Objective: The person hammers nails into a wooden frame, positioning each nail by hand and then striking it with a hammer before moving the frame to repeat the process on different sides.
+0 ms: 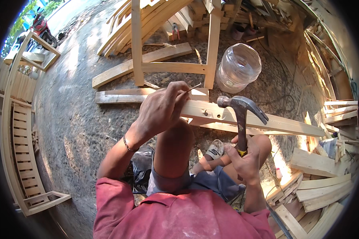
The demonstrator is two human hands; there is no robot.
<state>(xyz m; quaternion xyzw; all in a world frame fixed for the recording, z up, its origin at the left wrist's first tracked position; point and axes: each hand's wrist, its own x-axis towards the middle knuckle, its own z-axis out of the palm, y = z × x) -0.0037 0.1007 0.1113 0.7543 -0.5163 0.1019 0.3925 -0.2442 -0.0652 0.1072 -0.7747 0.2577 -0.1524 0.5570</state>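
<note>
My left hand [163,104] pinches a thin nail [195,86] between thumb and fingers, just above the left end of a pale wooden beam [275,120]. The beam lies across in front of my knees, stretching off to the right, and two dark spots mark its near face. In my right hand [244,161], the fingers are wrapped round the handle of a claw hammer [242,119]. The hammer stands upright, its striking face toward the left and its claw toward the right, in front of the beam as seen here.
Past the beam stand a wooden frame [175,67] and a cut clear plastic jug [239,65]. Loose planks [143,63] lie on the ground. A slatted wooden frame [22,147] stands at left. Wood offcuts [323,187] are piled at right. A motorbike [42,28] is far left.
</note>
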